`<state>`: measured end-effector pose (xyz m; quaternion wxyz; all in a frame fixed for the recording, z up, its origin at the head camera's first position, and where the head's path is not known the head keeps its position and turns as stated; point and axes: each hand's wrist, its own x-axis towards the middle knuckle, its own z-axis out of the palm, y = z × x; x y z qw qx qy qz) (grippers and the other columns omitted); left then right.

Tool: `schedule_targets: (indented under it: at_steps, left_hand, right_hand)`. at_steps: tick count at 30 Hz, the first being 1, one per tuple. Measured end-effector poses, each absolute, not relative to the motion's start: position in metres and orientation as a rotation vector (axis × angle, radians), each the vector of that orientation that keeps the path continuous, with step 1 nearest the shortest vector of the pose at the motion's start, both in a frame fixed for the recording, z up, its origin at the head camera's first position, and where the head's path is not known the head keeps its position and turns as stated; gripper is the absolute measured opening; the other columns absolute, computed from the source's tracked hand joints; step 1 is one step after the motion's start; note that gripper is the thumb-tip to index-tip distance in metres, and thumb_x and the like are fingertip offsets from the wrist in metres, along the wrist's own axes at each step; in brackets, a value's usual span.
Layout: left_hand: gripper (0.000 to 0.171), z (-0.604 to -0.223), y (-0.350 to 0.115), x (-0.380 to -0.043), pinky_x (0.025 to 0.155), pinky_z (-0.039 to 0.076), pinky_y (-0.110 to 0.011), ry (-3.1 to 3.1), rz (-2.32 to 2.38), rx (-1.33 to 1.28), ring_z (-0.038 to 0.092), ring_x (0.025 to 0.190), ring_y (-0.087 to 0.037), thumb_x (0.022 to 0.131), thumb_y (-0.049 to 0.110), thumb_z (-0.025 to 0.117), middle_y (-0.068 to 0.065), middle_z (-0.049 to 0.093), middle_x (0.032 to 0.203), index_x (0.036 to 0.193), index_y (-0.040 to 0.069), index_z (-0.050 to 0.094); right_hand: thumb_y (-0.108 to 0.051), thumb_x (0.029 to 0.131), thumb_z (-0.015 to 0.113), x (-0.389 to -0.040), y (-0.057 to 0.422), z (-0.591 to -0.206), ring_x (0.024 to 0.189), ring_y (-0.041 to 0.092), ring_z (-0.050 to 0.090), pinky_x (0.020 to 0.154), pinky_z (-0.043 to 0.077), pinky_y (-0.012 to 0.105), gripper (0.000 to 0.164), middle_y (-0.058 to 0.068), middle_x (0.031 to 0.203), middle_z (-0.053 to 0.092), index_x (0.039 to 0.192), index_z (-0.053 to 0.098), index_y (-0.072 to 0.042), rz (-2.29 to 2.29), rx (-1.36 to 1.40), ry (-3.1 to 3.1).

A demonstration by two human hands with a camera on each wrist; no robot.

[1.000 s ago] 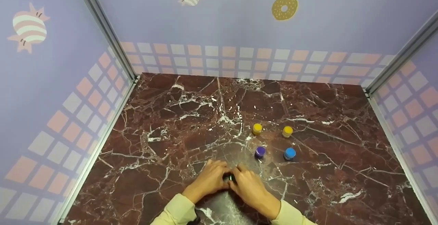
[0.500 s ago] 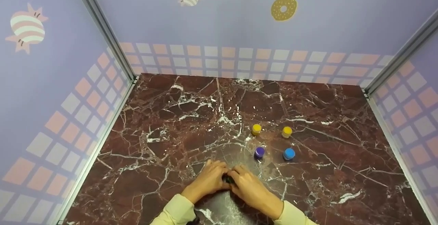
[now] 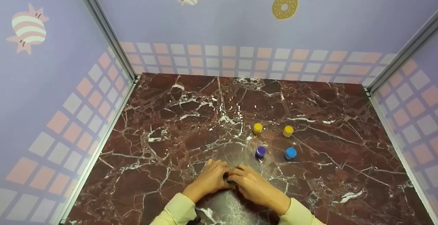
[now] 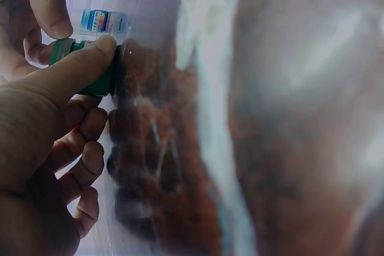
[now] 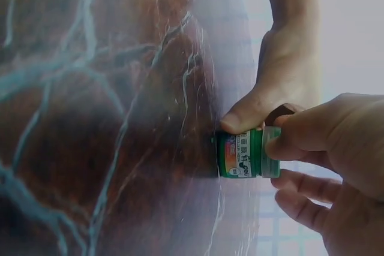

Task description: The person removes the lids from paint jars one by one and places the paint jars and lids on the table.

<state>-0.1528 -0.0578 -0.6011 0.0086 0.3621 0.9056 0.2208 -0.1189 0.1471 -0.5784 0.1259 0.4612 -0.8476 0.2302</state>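
A small green paint jar (image 5: 240, 155) with a printed label stands on the marbled tabletop, close to the person's body. My left hand (image 3: 211, 177) grips the jar's body, its thumb laid along the side in the left wrist view. The thumb and fingers of my right hand (image 3: 252, 186) pinch the jar's green lid (image 5: 272, 165), which sits on top. From the head, the two hands cover nearly all of the jar. Just beyond the right hand is a purple-lidded jar (image 3: 260, 151), with a blue-lidded jar (image 3: 290, 153) to its right.
Behind those jars stand a yellow-lidded jar (image 3: 257, 128) and a second yellow jar (image 3: 288, 131). The dark red marbled tabletop (image 3: 178, 122) is bounded by a patterned back wall (image 3: 232, 19) and side walls with metal edge strips.
My right hand has turned around the lid, its fingers shifting position and its wrist swinging slightly to the right. The left hand stays in place on the jar, and the other jars have not moved.
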Motion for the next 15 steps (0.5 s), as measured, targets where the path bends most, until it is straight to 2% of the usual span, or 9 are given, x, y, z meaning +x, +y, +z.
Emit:
schedule_targets:
  at_steps: [3,7,12,15]
  left_hand:
    - [0.035,-0.6000,-0.0577,-0.1526,0.082,0.038,-0.034,2.834,0.682,1.127,0.058,0.085,-0.012,0.073,0.046,0.089,0.010,0.063,0.087,0.097,0.023,0.079]
    - [0.036,-0.5993,-0.0579,-0.1524,0.082,0.038,-0.035,2.837,0.681,1.125,0.058,0.085,-0.012,0.073,0.048,0.088,0.009,0.063,0.088,0.099,0.023,0.079]
    - [0.049,-0.5991,-0.0583,-0.1517,0.083,0.038,-0.035,2.835,0.687,1.124,0.057,0.086,-0.012,0.076,0.051,0.086,0.009,0.063,0.088,0.116,0.025,0.078]
    - [0.052,-0.5987,-0.0589,-0.1522,0.085,0.038,-0.035,2.825,0.712,1.121,0.058,0.087,-0.011,0.077,0.049,0.087,0.009,0.065,0.091,0.120,0.021,0.077]
  right_hand:
    - [0.009,0.068,0.075,-0.1205,0.1474,-0.5792,0.102,0.022,0.061,0.092,0.051,0.037,0.039,0.004,0.113,0.071,0.103,0.075,-0.007,0.672,1.353,-2.447]
    - [0.005,0.074,0.076,-0.1203,0.1481,-0.5786,0.104,0.021,0.061,0.094,0.051,0.036,0.033,0.004,0.115,0.071,0.105,0.075,-0.008,0.692,1.362,-2.459]
    - [-0.004,0.082,0.077,-0.1174,0.1512,-0.5753,0.111,0.021,0.057,0.097,0.050,0.035,0.029,0.005,0.128,0.065,0.110,0.076,-0.012,0.815,1.344,-2.502]
    - [-0.004,0.084,0.077,-0.1167,0.1509,-0.5731,0.112,0.020,0.057,0.095,0.052,0.036,0.029,0.007,0.127,0.065,0.112,0.075,-0.010,0.917,1.223,-2.516]
